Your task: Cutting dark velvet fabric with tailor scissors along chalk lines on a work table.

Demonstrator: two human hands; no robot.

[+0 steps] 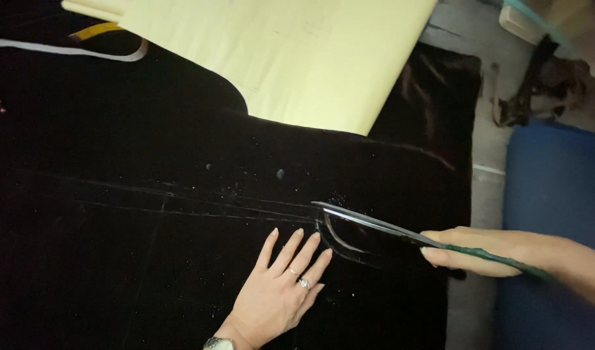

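Head camera looks down on big scissors [368,227] with long dark blades, open a little over black cloth [148,259]. The right hand [479,253] is closed around the green handles. The blade tips sit on a thin chalk line [180,210] drawn across the cloth. The left hand [278,291] lies flat and open on the cloth, fingers spread, just beside the blades. It wears a ring and a watch. Farther up, a pale yellow paper sheet [297,58] rests on the cloth. A blue cushion [557,188] sits off to the right.
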